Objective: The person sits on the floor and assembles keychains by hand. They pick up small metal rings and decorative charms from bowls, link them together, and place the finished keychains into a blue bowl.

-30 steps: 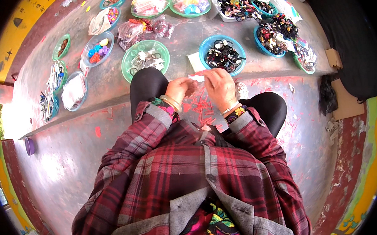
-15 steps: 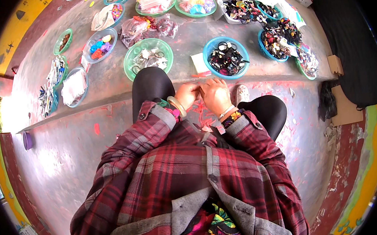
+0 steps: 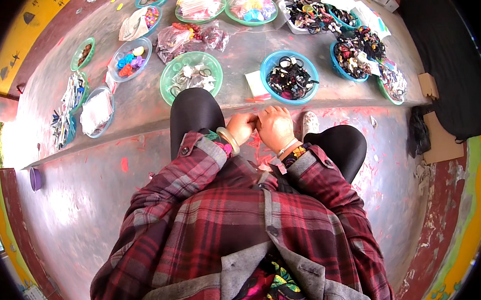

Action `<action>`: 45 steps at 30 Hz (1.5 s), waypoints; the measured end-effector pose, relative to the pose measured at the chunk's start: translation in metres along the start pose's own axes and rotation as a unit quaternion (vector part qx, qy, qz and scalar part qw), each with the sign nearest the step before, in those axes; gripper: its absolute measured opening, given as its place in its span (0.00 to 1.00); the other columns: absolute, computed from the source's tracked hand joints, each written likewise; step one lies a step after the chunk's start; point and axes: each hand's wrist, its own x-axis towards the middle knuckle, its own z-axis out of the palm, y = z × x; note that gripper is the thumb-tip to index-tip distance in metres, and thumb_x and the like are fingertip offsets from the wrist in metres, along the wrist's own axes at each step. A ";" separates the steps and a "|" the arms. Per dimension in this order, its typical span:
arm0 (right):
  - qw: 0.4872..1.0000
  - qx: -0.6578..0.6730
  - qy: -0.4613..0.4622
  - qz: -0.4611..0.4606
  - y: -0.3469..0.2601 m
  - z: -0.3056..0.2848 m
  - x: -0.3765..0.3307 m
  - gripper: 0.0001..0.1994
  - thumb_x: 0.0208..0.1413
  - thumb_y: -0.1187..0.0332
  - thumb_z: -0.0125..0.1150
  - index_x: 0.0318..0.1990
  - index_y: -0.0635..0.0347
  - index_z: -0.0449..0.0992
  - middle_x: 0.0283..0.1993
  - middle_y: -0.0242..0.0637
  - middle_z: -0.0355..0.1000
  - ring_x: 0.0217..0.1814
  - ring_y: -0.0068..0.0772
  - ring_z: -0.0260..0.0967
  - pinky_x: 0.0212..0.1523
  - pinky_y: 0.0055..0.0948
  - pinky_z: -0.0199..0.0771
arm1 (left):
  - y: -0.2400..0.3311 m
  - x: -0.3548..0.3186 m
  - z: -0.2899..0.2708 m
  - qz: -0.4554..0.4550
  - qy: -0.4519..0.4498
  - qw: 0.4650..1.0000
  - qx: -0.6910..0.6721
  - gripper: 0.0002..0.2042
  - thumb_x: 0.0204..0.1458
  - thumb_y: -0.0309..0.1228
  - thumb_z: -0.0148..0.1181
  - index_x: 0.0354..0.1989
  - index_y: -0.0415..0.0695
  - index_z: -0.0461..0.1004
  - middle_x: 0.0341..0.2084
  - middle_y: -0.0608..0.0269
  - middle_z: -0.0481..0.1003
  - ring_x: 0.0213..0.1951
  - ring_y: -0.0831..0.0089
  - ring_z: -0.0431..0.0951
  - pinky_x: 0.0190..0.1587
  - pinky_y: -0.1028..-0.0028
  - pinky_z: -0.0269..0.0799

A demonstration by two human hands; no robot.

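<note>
My left hand (image 3: 241, 129) and my right hand (image 3: 275, 128) meet between my knees, fingers curled and pressed together at the tips. Whatever they pinch is hidden behind the fingers or too small to make out. Just beyond them, on the raised ledge, is a blue basket (image 3: 267, 88) of dark hair ties. Beside that basket lies a small white pad (image 3: 255, 86) with red strips at its near edge. Left of it stands a green basket (image 3: 165, 87) holding small clear packets and dark rings.
Farther left are a bowl of coloured pieces (image 3: 129, 63), a basket of white sheets (image 3: 96, 111) and a bundle of white sticks (image 3: 61, 127). Baskets of dark hair ties (image 3: 351, 57) fill the right side. Red scraps (image 3: 257, 143) litter the floor. A cardboard box (image 3: 442, 136) stands far right.
Both hands have shifted very slightly in the picture and stay together at the fingertips. The whole view has moved a little; the baskets stand as before.
</note>
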 end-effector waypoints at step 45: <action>1.000 -0.014 0.012 -0.009 0.006 0.005 -0.002 0.05 0.36 0.66 0.55 0.22 0.56 0.71 0.27 0.37 0.68 0.34 0.39 0.66 0.37 0.36 0.60 | 0.001 0.000 0.005 -0.004 0.005 1.000 0.023 0.08 0.46 0.21 0.47 0.32 0.34 0.72 0.21 0.64 0.72 0.27 0.80 0.67 0.32 0.77 0.64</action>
